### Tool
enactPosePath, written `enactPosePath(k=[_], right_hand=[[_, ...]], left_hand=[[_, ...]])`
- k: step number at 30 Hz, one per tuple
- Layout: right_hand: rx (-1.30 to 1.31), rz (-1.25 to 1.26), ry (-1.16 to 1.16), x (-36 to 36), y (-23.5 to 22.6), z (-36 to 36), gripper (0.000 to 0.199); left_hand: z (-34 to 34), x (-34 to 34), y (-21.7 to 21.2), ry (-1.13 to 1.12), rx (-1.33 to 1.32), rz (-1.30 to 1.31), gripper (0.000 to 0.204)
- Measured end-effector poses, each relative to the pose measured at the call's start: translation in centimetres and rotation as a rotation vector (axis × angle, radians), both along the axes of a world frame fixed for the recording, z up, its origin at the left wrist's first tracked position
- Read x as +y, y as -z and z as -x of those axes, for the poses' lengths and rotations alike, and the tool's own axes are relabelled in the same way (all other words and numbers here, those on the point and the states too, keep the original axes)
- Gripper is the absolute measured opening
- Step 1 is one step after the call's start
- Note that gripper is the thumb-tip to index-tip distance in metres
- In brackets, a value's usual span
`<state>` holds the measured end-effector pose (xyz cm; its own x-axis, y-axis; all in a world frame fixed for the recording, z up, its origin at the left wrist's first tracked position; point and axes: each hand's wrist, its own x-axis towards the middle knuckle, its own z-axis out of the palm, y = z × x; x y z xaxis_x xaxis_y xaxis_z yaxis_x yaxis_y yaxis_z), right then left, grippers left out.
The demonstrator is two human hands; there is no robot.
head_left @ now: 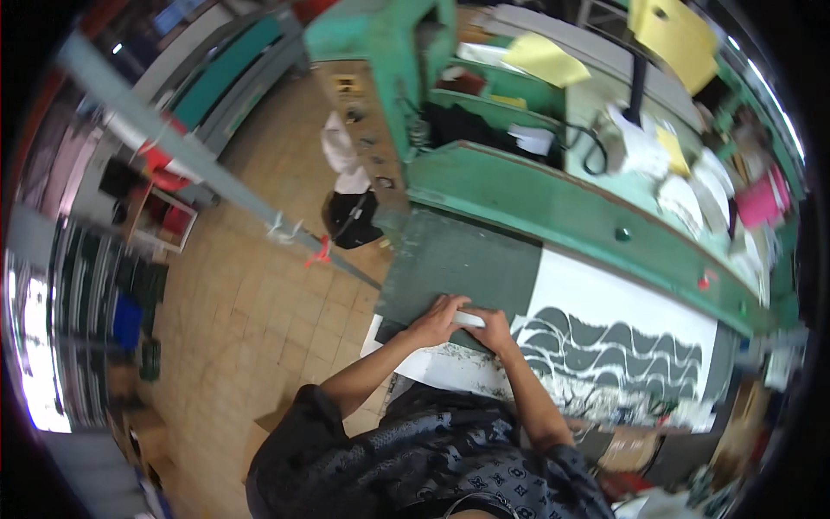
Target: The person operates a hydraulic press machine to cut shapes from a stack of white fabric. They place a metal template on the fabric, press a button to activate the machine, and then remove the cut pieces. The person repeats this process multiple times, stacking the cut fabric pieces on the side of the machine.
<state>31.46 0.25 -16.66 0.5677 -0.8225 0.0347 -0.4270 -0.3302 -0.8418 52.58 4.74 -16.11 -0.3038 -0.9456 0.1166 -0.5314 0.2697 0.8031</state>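
1. White piece (469, 319): small, pale, btwn both hands, over the near part of the dark grey table (462, 264), left of the wavy-patterned white sheet (609, 350).
2. L hand (435, 323): fingers bent, gripping the piece's left end. R hand (493, 331): curled round the right end, thumb hidden. Hands close tog., nearly touching; exact finger contact too blurred to tell.
3. Handling (judgmt): prob. light, fairly stiff if it's a folded wad or block, can't tell which; maybe a bit slick if coated.
4. Best hold: both ends, thumb vs. fingers, mod. pressure so edges don't crease.
5. Nearby: plain white sheet (454, 368) along the near edge, below the hands; wavy sheet's thin strips look fragile, so hold that by its solid margin.
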Motion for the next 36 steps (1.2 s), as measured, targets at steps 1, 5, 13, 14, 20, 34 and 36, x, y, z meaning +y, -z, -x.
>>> enactPosePath(k=[1, 5, 13, 14, 20, 34, 36], right_hand=[[0.028, -0.006, -0.008, 0.2, -0.3, 0.2, 0.041], [0.043, -0.07, 0.037, 2.3, -3.7, 2.6, 0.037], [-0.05, 0.181, 0.149, 2.7, -12.9, 14.2, 0.037], [-0.059, 0.217, 0.17, 2.3, -14.9, 16.0, 0.037], [-0.025, 0.577, 0.315, -3.6, -27.1, 24.1, 0.036], [0.448, 0.523, 0.656, -27.2, -28.4, 36.9, 0.039], [0.345, 0.578, 0.639, -26.7, -28.7, 37.3, 0.042]], left_hand=[[-0.3, 0.2, -0.5, 0.03, -0.04, -0.058, 0.047], [0.5, 1.7, -4.0, 0.002, 0.015, -0.039, 0.028], [8.6, -0.9, -11.9, 0.05, 0.127, 0.086, 0.028], [9.5, -1.8, -13.6, 0.059, 0.122, 0.117, 0.027], [18.5, -10.6, -24.7, 0.094, 0.17, 0.478, 0.024], [37.6, -30.8, -31.1, -0.083, -0.506, 0.458, 0.052], [38.0, -30.1, -32.5, -0.064, -0.502, 0.596, 0.061]])
